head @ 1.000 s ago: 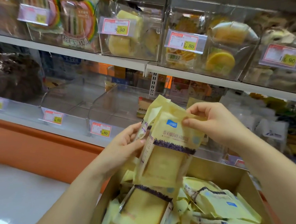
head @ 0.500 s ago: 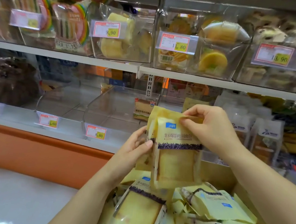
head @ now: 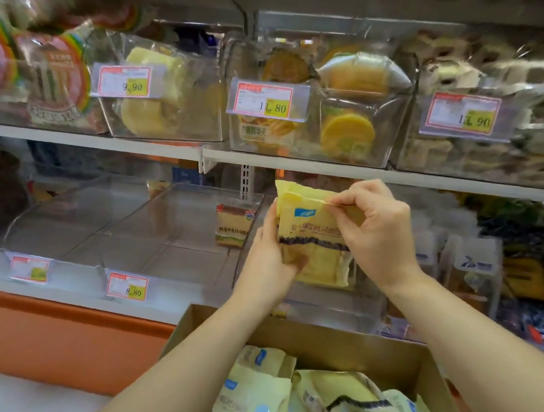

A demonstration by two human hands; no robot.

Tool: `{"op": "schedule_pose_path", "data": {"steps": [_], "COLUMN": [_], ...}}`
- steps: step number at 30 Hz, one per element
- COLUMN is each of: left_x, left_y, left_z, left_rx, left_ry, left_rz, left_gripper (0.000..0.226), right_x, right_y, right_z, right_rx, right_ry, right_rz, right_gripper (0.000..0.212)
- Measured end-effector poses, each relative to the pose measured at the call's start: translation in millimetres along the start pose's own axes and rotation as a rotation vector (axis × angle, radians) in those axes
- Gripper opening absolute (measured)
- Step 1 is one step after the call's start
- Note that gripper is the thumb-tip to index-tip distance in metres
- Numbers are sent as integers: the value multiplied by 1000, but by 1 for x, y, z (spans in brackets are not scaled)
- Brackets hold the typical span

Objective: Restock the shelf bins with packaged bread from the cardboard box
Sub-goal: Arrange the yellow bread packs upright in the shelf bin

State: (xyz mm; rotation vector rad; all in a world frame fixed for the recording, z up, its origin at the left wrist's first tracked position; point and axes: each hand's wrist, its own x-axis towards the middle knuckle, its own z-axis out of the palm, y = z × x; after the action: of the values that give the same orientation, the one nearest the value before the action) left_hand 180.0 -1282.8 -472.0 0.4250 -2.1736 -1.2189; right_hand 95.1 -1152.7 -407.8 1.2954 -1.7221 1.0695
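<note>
A yellow bread packet (head: 311,233) stands upright over a clear shelf bin (head: 327,307) on the lower shelf, held by both hands. My left hand (head: 269,258) grips its lower left edge. My right hand (head: 378,229) pinches its top seal. Below, the cardboard box (head: 333,344) holds several more yellow bread packets (head: 327,407). The bin to the left (head: 175,229) holds one different bread packet (head: 233,225) at its back.
Another clear bin (head: 63,215) lies further left, with price tags (head: 127,286) on the fronts. The upper shelf (head: 301,166) carries bins of other baked goods. White and dark packets fill the lower shelf on the right. An orange base panel (head: 52,334) runs below.
Both hands have lifted the yellow packet up out of the box and forward to the lower shelf bin. The view has moved closer to the shelf.
</note>
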Motion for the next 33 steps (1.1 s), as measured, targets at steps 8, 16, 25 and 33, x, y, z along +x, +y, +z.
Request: {"op": "schedule_pose_path", "data": {"steps": [8, 16, 25, 33], "left_x": [47, 77, 85, 90], "left_y": [-36, -67, -79, -66], "left_z": [43, 77, 82, 105], "left_rx": [180, 278, 344, 288], "left_ry": [-94, -315, -544, -521], "left_rz": [-98, -213, -400, -434], "left_gripper": [72, 52, 65, 51], "right_x": [-19, -36, -76, -94], "right_y": [69, 118, 114, 111], "right_z": [33, 47, 16, 9], "right_rx": [5, -117, -263, -271], "right_ry": [-154, -503, -513, -525], "right_rz": [113, 449, 280, 254], "right_gripper": [8, 21, 40, 35]}}
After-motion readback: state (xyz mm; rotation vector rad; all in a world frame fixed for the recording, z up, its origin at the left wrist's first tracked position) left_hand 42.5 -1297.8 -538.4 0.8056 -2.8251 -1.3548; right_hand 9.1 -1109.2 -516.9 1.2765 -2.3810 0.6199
